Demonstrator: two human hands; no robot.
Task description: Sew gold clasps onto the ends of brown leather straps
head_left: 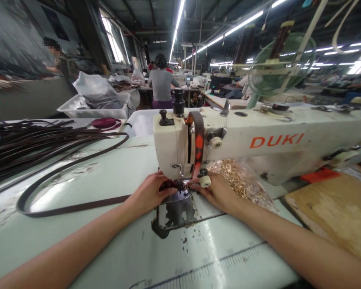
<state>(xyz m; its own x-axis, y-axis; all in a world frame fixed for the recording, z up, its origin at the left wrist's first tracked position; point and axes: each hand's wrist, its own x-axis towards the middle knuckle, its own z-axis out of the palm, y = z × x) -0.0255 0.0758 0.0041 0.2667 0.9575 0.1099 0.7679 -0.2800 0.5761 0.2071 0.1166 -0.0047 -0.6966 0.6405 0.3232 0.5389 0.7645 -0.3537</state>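
A white sewing machine [276, 128] stands over the pale green table. My left hand [150, 188] is closed on a dark brown strap [78, 205] just left of the needle; the strap loops away over the table to the left. Right of the presser foot [183, 184], my right hand [213, 190] has its fingers pinched together close to the needle. What they hold is hidden by the machine's white knob [205, 181] and too small to name. Both hands rest by the worn metal needle plate [180, 210].
A bundle of dark straps [33, 148] and a maroon coiled band [104, 123] lie at the left. Behind the needle sits a clear bag of gold-coloured metal pieces [237, 176]. A wooden board [333, 204] is at the right. Co-workers [162, 82] are further back.
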